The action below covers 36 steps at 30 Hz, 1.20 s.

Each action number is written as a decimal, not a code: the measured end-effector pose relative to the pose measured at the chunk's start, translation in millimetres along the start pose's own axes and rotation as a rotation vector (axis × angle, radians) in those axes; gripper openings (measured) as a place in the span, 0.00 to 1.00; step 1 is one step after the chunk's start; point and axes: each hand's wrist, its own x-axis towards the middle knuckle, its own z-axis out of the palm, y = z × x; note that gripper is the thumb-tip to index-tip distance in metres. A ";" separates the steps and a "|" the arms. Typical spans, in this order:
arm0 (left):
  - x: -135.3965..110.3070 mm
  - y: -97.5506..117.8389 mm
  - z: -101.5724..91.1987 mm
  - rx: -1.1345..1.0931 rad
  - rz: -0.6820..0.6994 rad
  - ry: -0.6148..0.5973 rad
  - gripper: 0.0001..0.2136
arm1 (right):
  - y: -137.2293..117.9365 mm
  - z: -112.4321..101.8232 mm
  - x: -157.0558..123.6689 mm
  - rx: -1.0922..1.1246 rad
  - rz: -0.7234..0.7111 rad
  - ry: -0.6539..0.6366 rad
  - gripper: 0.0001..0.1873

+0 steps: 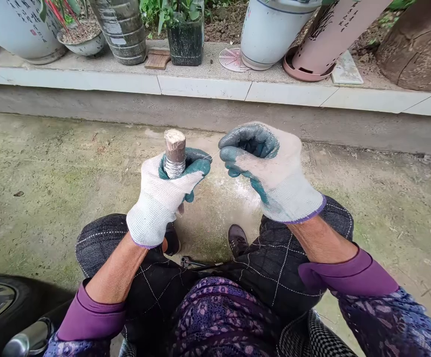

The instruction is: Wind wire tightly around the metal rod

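Both hands wear white knit gloves with green-grey coated palms and fingers. My left hand (171, 183) is wrapped round a short wooden stick (175, 144) held upright, its pale cut end on top. Thin silvery wire (174, 168) is wound in several turns about the stick, just at the glove. From there a strand of wire runs past the left thumb and forefinger toward the right. My right hand (265, 163) pinches the strand's other end between thumb and forefinger, a short way apart from the left. The wire's tip is hidden in the fingers.
A tiled ledge (204, 88) crosses ahead, bearing a white flowerpot (275, 34), a pink pot (334, 37), a dark square planter (186, 42) and a log (419, 47). A black tyre (15, 297) is at lower left. Below lies a tool (189, 262) between the feet on concrete.
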 end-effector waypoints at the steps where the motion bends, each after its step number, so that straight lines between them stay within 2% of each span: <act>1: -0.1 0.0 -0.1 0.002 0.001 0.002 0.11 | 0.2 -0.5 0.1 -0.012 0.001 -0.012 0.06; 8: -1.3 -0.6 1.2 -0.006 0.000 -0.023 0.11 | 1.4 -3.7 0.9 -0.048 0.002 -0.034 0.06; 14: -0.9 -1.0 1.0 0.008 -0.012 0.003 0.09 | -1.3 -0.8 2.0 -0.025 -0.007 -0.049 0.07; 20: -0.8 -0.7 -0.8 0.029 -0.022 0.023 0.08 | 3.1 -11.2 4.0 -0.207 -0.102 -0.152 0.11; 25: -1.8 -1.5 -3.5 0.020 -0.059 -0.023 0.10 | 0.7 -14.4 3.3 -0.348 -0.164 -0.193 0.10; 36: -1.7 3.6 -5.9 0.122 -0.103 -0.107 0.08 | 4.7 -13.2 2.3 -0.352 -0.182 -0.261 0.07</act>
